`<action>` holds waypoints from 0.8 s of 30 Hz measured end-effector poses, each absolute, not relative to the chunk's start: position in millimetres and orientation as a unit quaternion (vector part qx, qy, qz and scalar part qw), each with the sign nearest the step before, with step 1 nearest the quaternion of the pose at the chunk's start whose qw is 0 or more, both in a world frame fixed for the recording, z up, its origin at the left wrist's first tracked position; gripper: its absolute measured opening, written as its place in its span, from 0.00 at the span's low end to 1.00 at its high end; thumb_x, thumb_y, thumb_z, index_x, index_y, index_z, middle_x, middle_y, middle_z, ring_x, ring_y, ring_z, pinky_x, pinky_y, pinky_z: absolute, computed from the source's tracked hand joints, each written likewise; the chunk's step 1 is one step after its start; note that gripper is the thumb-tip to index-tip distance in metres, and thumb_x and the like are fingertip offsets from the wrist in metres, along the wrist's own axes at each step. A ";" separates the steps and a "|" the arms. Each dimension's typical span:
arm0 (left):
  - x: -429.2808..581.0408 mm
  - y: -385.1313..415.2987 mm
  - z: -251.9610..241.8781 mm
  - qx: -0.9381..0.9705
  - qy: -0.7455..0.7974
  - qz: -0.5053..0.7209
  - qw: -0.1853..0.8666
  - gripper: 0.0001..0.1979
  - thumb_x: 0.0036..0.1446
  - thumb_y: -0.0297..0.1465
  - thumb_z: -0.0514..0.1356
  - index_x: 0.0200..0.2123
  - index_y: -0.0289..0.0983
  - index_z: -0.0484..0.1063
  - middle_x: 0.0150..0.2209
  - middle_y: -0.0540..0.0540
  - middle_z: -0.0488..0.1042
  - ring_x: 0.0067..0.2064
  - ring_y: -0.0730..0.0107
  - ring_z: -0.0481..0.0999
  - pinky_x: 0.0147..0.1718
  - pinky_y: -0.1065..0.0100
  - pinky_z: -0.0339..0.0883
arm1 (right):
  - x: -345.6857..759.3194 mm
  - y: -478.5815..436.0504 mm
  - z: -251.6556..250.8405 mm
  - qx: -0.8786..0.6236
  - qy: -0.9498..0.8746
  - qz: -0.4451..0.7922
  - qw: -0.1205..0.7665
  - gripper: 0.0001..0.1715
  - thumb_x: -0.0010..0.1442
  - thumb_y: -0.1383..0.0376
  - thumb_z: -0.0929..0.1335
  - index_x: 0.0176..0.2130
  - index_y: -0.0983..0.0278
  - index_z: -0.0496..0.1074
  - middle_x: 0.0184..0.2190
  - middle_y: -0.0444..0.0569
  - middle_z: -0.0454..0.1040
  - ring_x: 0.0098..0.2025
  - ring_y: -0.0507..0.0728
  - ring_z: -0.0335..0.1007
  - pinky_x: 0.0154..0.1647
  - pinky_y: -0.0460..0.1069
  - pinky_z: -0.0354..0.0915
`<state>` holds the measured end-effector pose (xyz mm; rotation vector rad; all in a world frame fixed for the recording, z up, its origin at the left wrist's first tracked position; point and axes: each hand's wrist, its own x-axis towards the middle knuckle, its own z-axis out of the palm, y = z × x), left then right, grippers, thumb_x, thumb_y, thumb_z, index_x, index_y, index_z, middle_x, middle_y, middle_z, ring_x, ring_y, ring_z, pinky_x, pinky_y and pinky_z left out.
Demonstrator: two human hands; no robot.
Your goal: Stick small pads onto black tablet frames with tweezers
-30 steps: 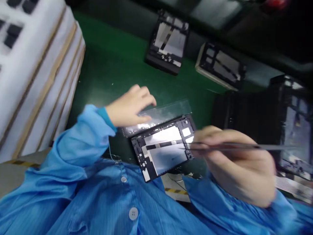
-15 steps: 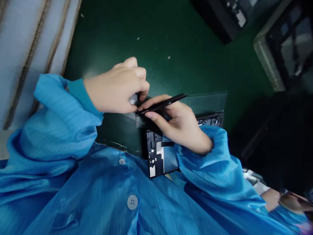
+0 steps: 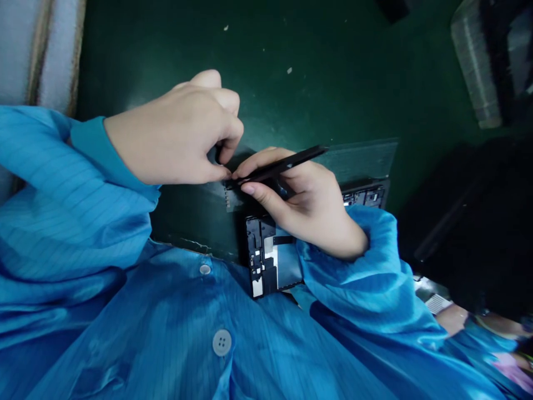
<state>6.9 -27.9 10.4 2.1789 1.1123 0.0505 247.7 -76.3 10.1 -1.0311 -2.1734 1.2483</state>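
- Left hand [image 3: 179, 133]: curled at the tip of the black tool [image 3: 287, 165]; whether it pinches anything, I cannot tell.
- Open device [image 3: 272, 258], partly beneath the right hand [image 3: 314, 203]: probably rigid, fragile inside; lift by the rim.
- Right hand grips the tool, likely light.

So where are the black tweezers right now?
Just right of centre in the head view, the black tweezers are in the right hand, tips close to the left hand.

1 tool [image 3: 287, 163] in right hand [image 3: 314, 208], left hand [image 3: 179, 133] alongside
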 end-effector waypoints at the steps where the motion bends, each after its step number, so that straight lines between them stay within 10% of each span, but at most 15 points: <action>1: 6.6 -27.7 10.8 0.837 0.427 0.022 0.342 0.07 0.59 0.33 0.73 0.31 0.38 0.83 0.37 0.44 0.73 0.56 0.51 0.70 0.61 0.50 0.70 | 247.5 -75.7 10.0 -0.371 -0.785 0.449 0.210 0.08 0.77 0.60 0.71 0.52 0.58 0.81 0.51 0.50 0.87 0.52 0.60 0.85 0.58 0.57 0.80; 10: 5.4 -27.1 10.1 0.833 0.426 0.022 0.353 0.09 0.57 0.34 0.74 0.32 0.35 0.82 0.36 0.45 0.68 0.58 0.51 0.67 0.70 0.40 0.66 | 253.4 -94.2 26.1 -0.464 -0.650 0.519 0.304 0.06 0.74 0.57 0.75 0.47 0.56 0.81 0.45 0.47 0.86 0.47 0.60 0.86 0.54 0.58 0.83; 15: -4.2 -25.5 2.1 0.845 0.381 0.075 0.367 0.36 0.67 0.64 0.54 0.34 0.36 0.81 0.37 0.43 0.67 0.53 0.55 0.65 0.68 0.40 0.65 | 261.2 -166.1 21.4 -0.627 -0.467 0.364 0.506 0.03 0.74 0.63 0.74 0.47 0.55 0.81 0.41 0.47 0.82 0.41 0.57 0.83 0.40 0.53 0.80; 24: -13.6 -24.3 -6.6 0.844 0.378 0.098 0.367 0.40 0.62 0.66 0.54 0.36 0.33 0.82 0.37 0.47 0.67 0.59 0.58 0.62 0.68 0.39 0.56 | 262.0 -192.2 -4.8 -0.617 -0.527 0.319 0.490 0.09 0.75 0.65 0.72 0.53 0.52 0.78 0.46 0.50 0.82 0.50 0.60 0.85 0.53 0.59 0.84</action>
